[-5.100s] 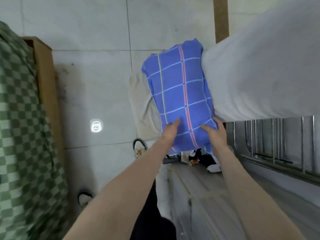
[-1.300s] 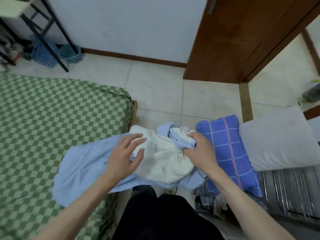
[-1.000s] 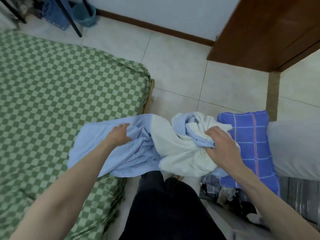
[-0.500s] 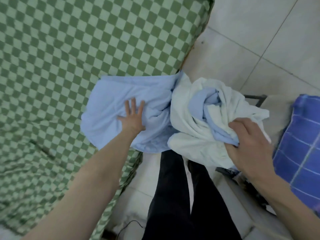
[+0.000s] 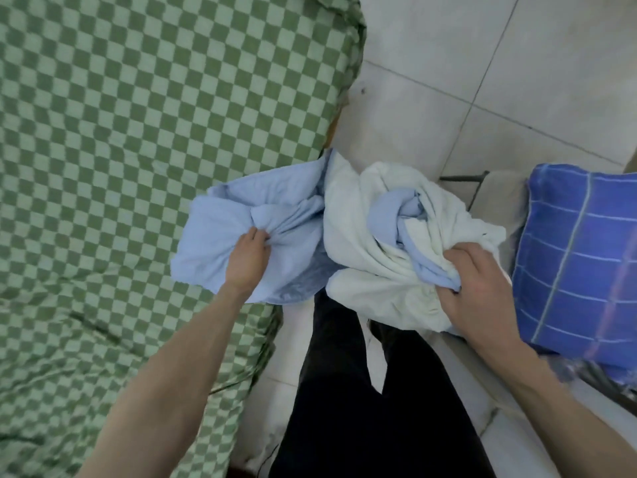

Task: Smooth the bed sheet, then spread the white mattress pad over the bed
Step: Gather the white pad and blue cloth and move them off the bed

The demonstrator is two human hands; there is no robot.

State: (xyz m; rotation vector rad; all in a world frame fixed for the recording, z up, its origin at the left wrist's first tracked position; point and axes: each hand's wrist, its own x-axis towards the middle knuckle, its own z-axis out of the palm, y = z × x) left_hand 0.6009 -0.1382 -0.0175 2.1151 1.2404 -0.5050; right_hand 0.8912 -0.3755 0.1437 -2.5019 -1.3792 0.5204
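Mattress pad is bunched, not spread. It's a crumpled bundle, white on one face and pale blue on the other, long axis running left-right across the gap between bed and the person's legs. The left end, blue face up, lies on the bed's right edge on top of the green checked bed sheet. The right end is a white wad with a blue edge band twisted through it, held up off the floor in front of the dark trousers.

Left hand: grip clenched on a gather of the blue fabric, folds radiating from the fingers, hand over the bed edge.

Right hand: grip clenched on the white wad and blue edge band, knuckles up, just left of the blue plaid pillow.

Bed sheet: covers the mattress, wrinkled in the lower left and along the near right edge, flatter toward the top. Right edge hangs down the side of the bed.

Pillow sits at frame right, its long axis running roughly top to bottom of the frame, not touching the pad as far as I can tell. Pale tiled floor at upper right.
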